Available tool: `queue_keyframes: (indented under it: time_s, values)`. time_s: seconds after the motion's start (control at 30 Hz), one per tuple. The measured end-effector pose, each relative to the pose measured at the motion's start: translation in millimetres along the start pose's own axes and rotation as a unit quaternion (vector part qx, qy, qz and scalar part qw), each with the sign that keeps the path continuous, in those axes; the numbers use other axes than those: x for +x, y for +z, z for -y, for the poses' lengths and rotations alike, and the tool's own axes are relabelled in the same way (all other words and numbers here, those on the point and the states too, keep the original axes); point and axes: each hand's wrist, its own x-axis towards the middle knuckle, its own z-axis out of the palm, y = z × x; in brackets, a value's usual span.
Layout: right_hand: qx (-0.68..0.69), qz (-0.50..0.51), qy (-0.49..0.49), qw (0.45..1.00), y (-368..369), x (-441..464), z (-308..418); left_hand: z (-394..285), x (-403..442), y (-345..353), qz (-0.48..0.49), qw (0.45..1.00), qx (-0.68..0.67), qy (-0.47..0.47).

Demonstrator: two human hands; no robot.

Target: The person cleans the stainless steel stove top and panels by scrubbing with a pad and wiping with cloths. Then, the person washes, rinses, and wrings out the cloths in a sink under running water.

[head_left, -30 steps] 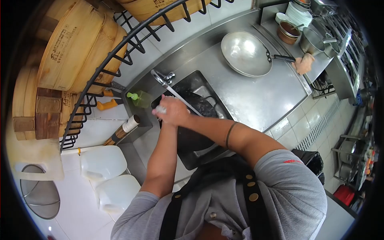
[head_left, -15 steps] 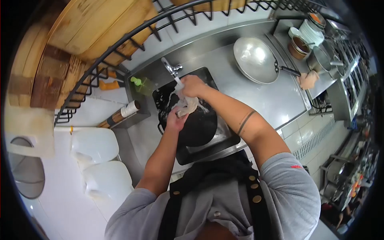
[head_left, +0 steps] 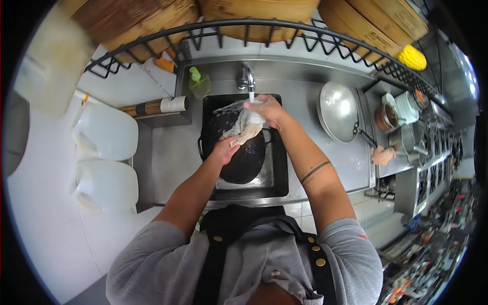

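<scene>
A pale wet cloth [head_left: 249,126] hangs between my hands in the stream from the tap [head_left: 247,77]. My left hand [head_left: 225,149] grips its lower end, fingers closed round it. At the upper end, right under the water, my right hand [head_left: 267,110] has hold of the cloth, with its fingers partly hidden by water and cloth. Below both hands lies a black pan [head_left: 243,166] with side handles, wet and streaked with suds, inside the dark sink basin [head_left: 280,185].
A green-topped soap bottle [head_left: 199,84] stands left of the tap. The metal wok [head_left: 338,112] rests on the right counter, near stacked bowls [head_left: 406,108]. A black wire rack [head_left: 247,22] with bamboo steamers [head_left: 259,12] overhangs the back. White jugs [head_left: 108,186] are at left.
The view has turned and the sink now appears upright. My hands, earlier clasped together beside the tap, have parted with the cloth spread between them, and it is now under the stream.
</scene>
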Motion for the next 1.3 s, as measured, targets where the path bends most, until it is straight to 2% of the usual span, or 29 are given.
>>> queue_keyframes:
  time_s: [0.03,0.1,0.13,0.27,0.33,0.37,0.43,0.47,0.5,0.57,0.6,0.67,0.7,0.77,0.87,0.9,0.93,0.97,1.0,1.03,1.07,1.1,1.17,1.2,1.23,1.3]
  values:
    - [-0.012,0.008,0.003,1.000,3.9,-2.8,1.1,-0.1,-1.4,0.8,-0.012,1.000,0.001,-0.006]
    - [0.037,-0.033,0.025,0.998,8.4,-4.2,4.1,3.8,4.5,-1.2,-0.025,0.999,-0.023,-0.005]
    - [0.010,-0.075,0.016,0.997,0.2,16.7,-14.7,7.2,7.1,-3.1,-0.038,0.999,-0.035,-0.009]
    - [-0.034,0.013,-0.005,0.999,-6.9,12.3,-3.8,10.1,3.4,-3.0,-0.036,0.999,-0.039,0.008]
    - [-0.067,0.012,-0.043,0.997,-11.3,15.8,-7.7,10.2,-2.2,4.7,-0.137,0.987,0.082,-0.009]
    - [-0.074,0.016,-0.042,0.996,-10.2,15.6,-7.1,14.8,5.3,3.1,-0.137,0.988,0.073,-0.008]
    - [-0.123,0.000,-0.054,0.991,-6.4,13.5,-6.7,28.9,28.1,-3.5,-0.116,0.944,0.280,0.130]
    - [-0.130,0.004,-0.052,0.990,-3.6,11.9,-6.2,3.4,-16.3,25.7,-0.094,0.931,0.318,0.155]
    - [-0.127,0.006,-0.070,0.989,0.3,8.8,-5.1,-1.6,-19.9,36.0,-0.096,0.933,0.311,0.155]
    - [-0.130,0.012,-0.084,0.988,5.1,6.4,-2.4,-13.4,-17.1,50.3,0.001,0.880,0.403,0.252]
    - [-0.151,-0.014,-0.085,0.985,6.3,5.8,-1.7,-20.3,-20.5,59.9,-0.001,0.882,0.398,0.251]
    - [-0.175,-0.039,-0.086,0.980,8.5,3.3,1.0,-33.0,-24.8,74.7,0.009,0.820,0.496,0.285]
    - [-0.193,-0.050,-0.093,0.975,8.6,0.7,3.3,-34.8,-22.2,77.0,0.008,0.822,0.494,0.284]
    - [-0.213,-0.061,-0.103,0.970,10.4,-4.5,8.0,-38.6,-16.9,81.1,0.024,0.777,0.547,0.310]
    - [-0.168,-0.052,-0.147,0.973,13.8,-16.6,8.3,-29.7,-1.4,78.9,-0.007,0.749,0.574,0.331]
    - [-0.101,-0.043,-0.171,0.979,15.2,-20.1,6.6,-30.0,0.2,79.1,-0.005,0.748,0.575,0.332]
    - [-0.033,-0.034,-0.195,0.980,15.5,-23.3,5.1,-31.4,2.1,79.4,-0.009,0.786,0.536,0.308]
    - [-0.031,-0.037,-0.198,0.979,14.5,-26.0,3.3,-34.4,3.4,81.0,-0.014,0.821,0.496,0.283]
    - [0.079,-0.065,-0.226,0.969,12.3,-29.3,-0.6,-31.9,11.2,86.3,-0.027,0.877,0.365,0.311]
    - [0.187,-0.092,-0.247,0.946,9.0,-33.9,-6.7,-32.6,16.4,87.8,0.000,0.920,0.273,0.280]
    - [0.238,-0.128,-0.243,0.932,1.3,-33.9,-14.0,-45.0,-1.7,100.8,0.015,0.947,0.177,0.268]
    - [0.240,-0.130,-0.242,0.931,-1.2,-32.9,-23.9,-54.6,-18.4,112.7,0.030,0.964,0.080,0.253]
    - [0.358,-0.244,-0.204,0.878,1.3,-27.2,-46.7,-62.5,-29.3,128.2,0.103,0.961,-0.068,0.248]
    - [0.320,-0.265,-0.141,0.899,6.8,-24.0,-62.9,-62.1,-35.1,137.3,0.121,0.957,-0.090,0.249]
    - [0.244,-0.242,-0.079,0.936,-2.8,-4.3,-101.7,-60.9,-41.8,146.6,0.141,0.952,-0.111,0.250]
    - [0.185,-0.190,0.009,0.964,10.6,-1.7,-121.8,-58.4,-44.2,155.1,0.131,0.958,-0.117,0.228]
